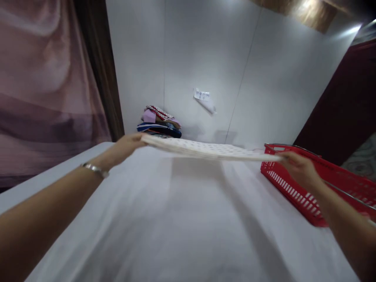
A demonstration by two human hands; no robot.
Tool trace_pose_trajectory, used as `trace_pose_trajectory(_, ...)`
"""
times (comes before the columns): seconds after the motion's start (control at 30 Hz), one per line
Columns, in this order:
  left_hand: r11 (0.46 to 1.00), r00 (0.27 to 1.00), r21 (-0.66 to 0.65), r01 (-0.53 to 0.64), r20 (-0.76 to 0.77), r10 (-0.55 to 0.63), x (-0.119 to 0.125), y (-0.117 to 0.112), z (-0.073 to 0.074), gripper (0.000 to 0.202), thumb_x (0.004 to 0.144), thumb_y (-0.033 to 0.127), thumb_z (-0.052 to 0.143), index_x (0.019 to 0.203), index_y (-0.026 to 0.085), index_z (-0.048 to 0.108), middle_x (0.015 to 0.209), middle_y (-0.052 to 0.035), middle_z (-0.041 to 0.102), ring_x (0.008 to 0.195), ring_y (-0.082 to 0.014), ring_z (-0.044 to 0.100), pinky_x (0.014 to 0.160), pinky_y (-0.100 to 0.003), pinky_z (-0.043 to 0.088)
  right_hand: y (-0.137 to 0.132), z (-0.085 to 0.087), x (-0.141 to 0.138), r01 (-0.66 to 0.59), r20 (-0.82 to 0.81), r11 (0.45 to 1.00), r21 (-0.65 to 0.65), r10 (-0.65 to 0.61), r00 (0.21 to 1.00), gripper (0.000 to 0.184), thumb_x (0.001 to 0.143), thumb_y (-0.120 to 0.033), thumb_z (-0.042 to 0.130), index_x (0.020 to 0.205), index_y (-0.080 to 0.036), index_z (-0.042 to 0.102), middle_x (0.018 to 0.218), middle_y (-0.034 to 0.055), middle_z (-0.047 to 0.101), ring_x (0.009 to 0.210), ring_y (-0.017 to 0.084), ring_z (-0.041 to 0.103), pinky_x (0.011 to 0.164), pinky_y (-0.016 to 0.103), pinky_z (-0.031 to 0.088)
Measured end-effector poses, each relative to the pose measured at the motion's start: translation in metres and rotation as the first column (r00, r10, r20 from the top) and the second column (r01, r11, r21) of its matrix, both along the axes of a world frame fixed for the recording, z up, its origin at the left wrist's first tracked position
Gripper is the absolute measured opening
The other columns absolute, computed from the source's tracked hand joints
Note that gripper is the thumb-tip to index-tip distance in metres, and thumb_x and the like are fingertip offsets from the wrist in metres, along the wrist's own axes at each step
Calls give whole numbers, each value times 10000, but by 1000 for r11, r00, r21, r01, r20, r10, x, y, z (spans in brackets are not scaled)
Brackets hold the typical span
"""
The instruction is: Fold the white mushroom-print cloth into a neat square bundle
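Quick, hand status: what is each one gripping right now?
Left hand: closed on the left end of a flat white dotted cloth.
Right hand: closed on that cloth's right end, near the red plastic basket.

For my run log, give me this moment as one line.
left hand: holds white dotted cloth | right hand: holds its other end | cloth: flat above table | red basket: on table, right | folded clothes: at back

Item: head camera, single view.
I had it facing forward and down, low over the table (188, 219), toward the wall (205, 51).
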State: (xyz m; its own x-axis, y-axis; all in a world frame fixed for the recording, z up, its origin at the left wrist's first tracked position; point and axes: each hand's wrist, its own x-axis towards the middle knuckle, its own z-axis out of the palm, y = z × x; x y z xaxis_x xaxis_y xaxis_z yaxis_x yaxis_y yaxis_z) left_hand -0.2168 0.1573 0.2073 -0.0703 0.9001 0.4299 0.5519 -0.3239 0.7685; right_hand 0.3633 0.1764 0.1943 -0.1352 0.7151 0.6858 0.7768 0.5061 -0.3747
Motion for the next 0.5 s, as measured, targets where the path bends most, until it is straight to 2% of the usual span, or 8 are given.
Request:
trace_pose_trajectory(0.07,990,991,-131,50,-114,-65,-5,-28,-58,455,652,526,629,975,211,686,1092,-38,673,1071,-268,572,998,-385,390,-18,-67,-1,-53,81,995,-82,60,995,267,802,-461,536,932,-257,648,928,55,696,856,264,649,792,435,520)
trace_pose_trajectory(0.13,964,977,-260,64,-179,-113,-6,-59,-116,425,685,550,577,940,232,696,1100,-37,671,1091,-272,566,989,-380,401,-38,-130,-2,-78,137,985,-152,100,986,303,815,-462,495,905,-227,664,935,87,704,871,277,656,789,453,529)
trace_pose_trajectory(0.2,926,960,-366,91,-217,-180,-5,-88,-160,413,722,552,531,939,242,697,1159,-44,643,1137,-271,538,992,-381,400,-60,-177,-2,-96,188,965,-244,145,972,312,817,-456,482,876,-223,681,885,86,714,829,271,667,768,448,541)
trace_pose_trajectory(0.23,918,961,-390,72,-220,-169,-4,-101,-174,418,738,551,514,960,246,693,1204,-48,617,1186,-271,500,1005,-382,387,-71,-192,0,-84,195,957,-277,141,971,314,824,-448,471,886,-226,684,896,83,715,842,267,667,774,442,542)
trace_pose_trajectory(0.27,913,962,-404,65,-217,-165,-4,-113,-182,417,759,544,494,989,252,684,1239,-45,594,1227,-264,462,1019,-379,372,-83,-202,2,-58,178,955,-291,114,977,329,829,-455,460,906,-227,685,917,85,714,849,264,668,769,432,547)
trace_pose_trajectory(0.33,915,965,-400,58,-211,-153,-5,-133,-185,397,789,527,473,1018,270,671,1259,-30,579,1292,-248,384,1046,-374,340,-106,-205,9,-25,139,947,-320,73,988,345,819,-484,472,928,-237,687,941,81,712,861,265,668,765,421,553)
trace_pose_trajectory(0.4,921,964,-384,63,-216,-156,-9,-152,-177,358,800,514,477,1006,295,670,1232,-12,595,1316,-243,344,1059,-380,321,-128,-197,14,-12,110,929,-370,56,992,336,786,-510,516,921,-260,695,948,70,712,871,274,666,775,420,553)
trace_pose_trajectory(0.5,915,954,-400,58,-248,-169,-15,-180,-166,296,796,499,505,969,334,680,1201,8,614,1302,-262,360,1055,-420,317,-160,-185,18,18,88,874,-486,29,996,297,720,-529,581,870,-313,719,930,41,719,866,299,668,782,432,555)
